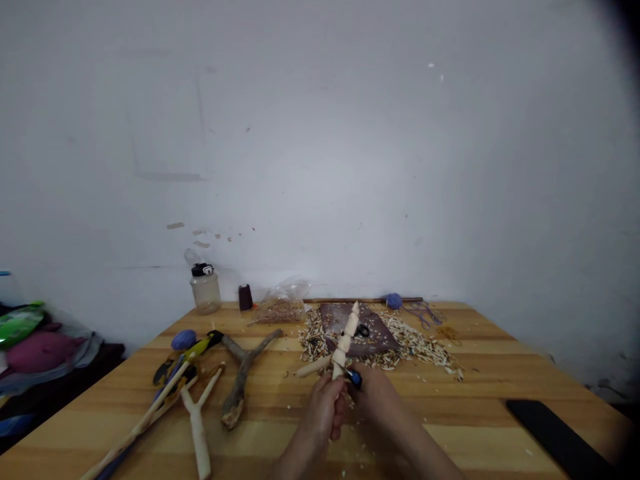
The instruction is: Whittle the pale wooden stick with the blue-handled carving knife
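Fingers (339, 408) of the left hand (325, 405) curl closed around the lower end of a pale, peeled, forked wooden stick (345, 343). The left forearm rises from the bottom edge and leans slightly right; the thumb side faces up. The right hand (369, 388) is just beside it, its forearm slanting in from the lower right, and grips a small tool with a blue-and-black handle (354, 379), pointed at the stick. Whether its tip touches the wood is too blurred to tell.

The stick is held above the front middle of the striped wooden table (480, 407). One notched branch points up and away; a smoother one points left.

Behind the hands, a flat maroon sheet (336, 319) is ringed and strewn with pale and brown wood shavings (423, 343). A black looped handle (364, 331) lies on it, partly behind the notched branch, which blocks some of the view of the sheet.

To the left lie a bark-covered forked branch (241, 380), a smaller peeled forked stick (198, 427) and a long pale rod (133, 437). Near the wall stand a clear bottle with a black lid (205, 293) and a dark spool of thread (245, 298). A flat black object (555, 433) lies at right, well apart from the hands.
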`<act>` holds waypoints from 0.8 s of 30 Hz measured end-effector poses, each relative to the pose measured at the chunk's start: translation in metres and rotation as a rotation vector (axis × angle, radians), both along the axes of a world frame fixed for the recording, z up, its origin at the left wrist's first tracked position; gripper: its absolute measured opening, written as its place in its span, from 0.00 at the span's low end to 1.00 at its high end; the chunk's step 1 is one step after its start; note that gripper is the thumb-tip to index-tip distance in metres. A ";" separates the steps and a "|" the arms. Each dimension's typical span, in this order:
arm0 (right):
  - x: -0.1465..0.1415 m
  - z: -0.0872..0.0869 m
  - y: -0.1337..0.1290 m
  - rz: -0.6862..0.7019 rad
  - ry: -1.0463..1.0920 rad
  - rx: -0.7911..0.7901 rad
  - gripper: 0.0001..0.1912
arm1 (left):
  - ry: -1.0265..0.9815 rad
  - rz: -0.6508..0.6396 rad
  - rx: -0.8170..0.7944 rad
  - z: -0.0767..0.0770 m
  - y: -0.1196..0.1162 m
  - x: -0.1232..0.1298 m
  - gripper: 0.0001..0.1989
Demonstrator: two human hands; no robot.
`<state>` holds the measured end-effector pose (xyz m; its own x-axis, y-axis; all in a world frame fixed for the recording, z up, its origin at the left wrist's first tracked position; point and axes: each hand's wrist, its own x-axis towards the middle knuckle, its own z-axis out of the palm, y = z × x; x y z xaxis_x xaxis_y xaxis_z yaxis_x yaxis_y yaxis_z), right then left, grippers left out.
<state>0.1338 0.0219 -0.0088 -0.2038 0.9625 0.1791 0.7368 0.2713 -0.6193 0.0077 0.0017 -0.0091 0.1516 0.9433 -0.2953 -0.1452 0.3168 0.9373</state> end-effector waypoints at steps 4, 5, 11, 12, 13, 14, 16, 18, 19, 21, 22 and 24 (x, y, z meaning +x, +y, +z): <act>0.019 0.004 0.005 -0.039 0.252 -0.013 0.08 | 0.030 0.029 0.109 0.004 0.000 -0.003 0.13; 0.022 0.007 0.004 -0.032 0.299 -0.012 0.09 | 0.041 0.039 0.122 0.004 0.002 -0.004 0.13; 0.024 0.018 -0.006 0.143 0.403 -0.003 0.04 | 0.117 0.051 0.161 0.004 0.009 -0.012 0.08; 0.023 0.019 -0.007 0.176 0.357 0.053 0.04 | 0.137 0.054 0.158 0.005 0.009 -0.012 0.08; 0.022 0.020 -0.008 0.199 0.298 0.112 0.05 | 0.153 0.055 0.160 0.005 0.009 -0.013 0.07; 0.021 0.021 -0.009 0.207 0.230 0.165 0.06 | 0.162 0.055 0.162 0.006 0.009 -0.013 0.07; 0.020 0.023 -0.011 0.183 0.097 0.228 0.09 | 0.163 0.060 0.166 0.009 0.007 -0.012 0.07; 0.019 0.025 -0.013 0.141 -0.015 0.240 0.10 | 0.159 0.067 0.165 0.011 0.006 -0.011 0.06; 0.018 0.025 -0.014 0.128 -0.063 0.237 0.11 | 0.158 0.070 0.162 0.011 0.006 -0.011 0.06; 0.017 0.024 -0.015 0.107 -0.141 0.235 0.11 | 0.149 0.075 0.162 0.011 0.005 -0.011 0.06; 0.016 0.023 -0.015 0.094 -0.172 0.239 0.10 | 0.141 0.077 0.163 0.011 0.005 -0.011 0.06; 0.015 0.020 -0.015 0.071 -0.211 0.249 0.10 | 0.127 0.087 0.160 0.008 0.006 -0.011 0.07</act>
<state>0.1486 0.0070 0.0109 -0.3263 0.8767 0.3535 0.8155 0.4502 -0.3638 -0.0037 0.0074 -0.0009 0.0392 0.9876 -0.1520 -0.0433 0.1537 0.9872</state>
